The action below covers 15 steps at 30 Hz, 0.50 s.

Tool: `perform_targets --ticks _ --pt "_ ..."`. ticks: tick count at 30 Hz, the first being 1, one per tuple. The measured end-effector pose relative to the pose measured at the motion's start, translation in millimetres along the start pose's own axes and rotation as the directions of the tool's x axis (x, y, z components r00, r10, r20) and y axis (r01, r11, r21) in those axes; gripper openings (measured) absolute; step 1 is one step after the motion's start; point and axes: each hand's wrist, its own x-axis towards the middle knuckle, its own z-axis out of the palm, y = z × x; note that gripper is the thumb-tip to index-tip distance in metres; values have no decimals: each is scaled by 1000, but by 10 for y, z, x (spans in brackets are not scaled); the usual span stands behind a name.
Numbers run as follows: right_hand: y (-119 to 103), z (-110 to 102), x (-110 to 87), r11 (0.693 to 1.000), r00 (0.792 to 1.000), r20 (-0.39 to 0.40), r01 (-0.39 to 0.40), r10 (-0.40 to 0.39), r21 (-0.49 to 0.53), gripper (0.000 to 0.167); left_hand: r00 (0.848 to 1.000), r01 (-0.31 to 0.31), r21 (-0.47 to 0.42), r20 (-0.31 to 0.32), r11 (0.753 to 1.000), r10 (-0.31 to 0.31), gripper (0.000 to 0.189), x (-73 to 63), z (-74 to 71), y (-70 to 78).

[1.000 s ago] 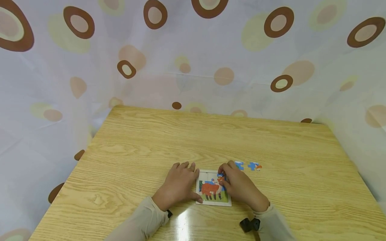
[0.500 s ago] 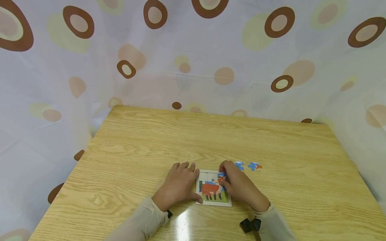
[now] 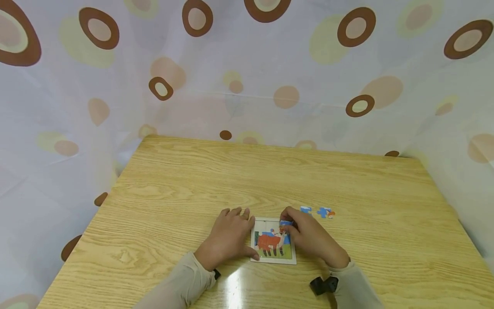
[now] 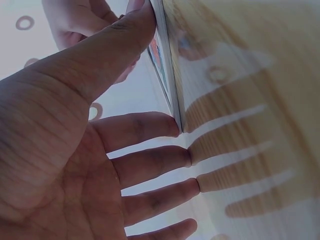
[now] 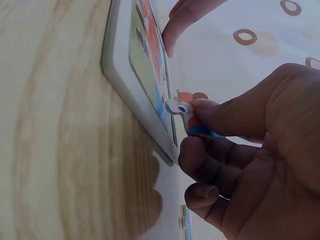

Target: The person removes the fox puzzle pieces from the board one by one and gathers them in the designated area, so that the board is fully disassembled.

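Note:
A small white-framed jigsaw puzzle (image 3: 278,261) with a red animal on green grass and blue sky lies flat on the table. My left hand (image 3: 228,234) rests along its left side, fingers fairly straight. Its thumb touches the near left corner of the frame, as the left wrist view (image 4: 137,25) shows thumb on the edge. My right hand (image 3: 311,236) pinches a puzzle piece (image 5: 185,108) between thumb and index finger, over the upper right part of the frame. That piece is orange, white and blue with an eye printed on it, and stands tilted in the right wrist view.
Two loose puzzle pieces lie beyond my right hand: a blue and white one (image 3: 306,210) and a blue one with orange (image 3: 323,212). A wooden table (image 3: 193,171) spreads around. Patterned cloth (image 3: 254,64) hangs behind it and at the sides.
My right hand has shifted slightly right, uncovering more of the animal's neck and the blue sky. It keeps pinching the puzzle piece. My left hand has stayed put.

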Motion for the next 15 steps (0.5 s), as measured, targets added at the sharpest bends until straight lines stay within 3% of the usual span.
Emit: perform_targets --ticks 9,15 --pt "97 -166 -24 999 998 -43 40 -39 35 10 1000 2 -15 5 1000 -2 99 -7 -18 9" --pt "226 -393 -83 1000 997 -69 -16 17 11 12 1000 -7 -12 3 1000 7 98 -11 -32 7"
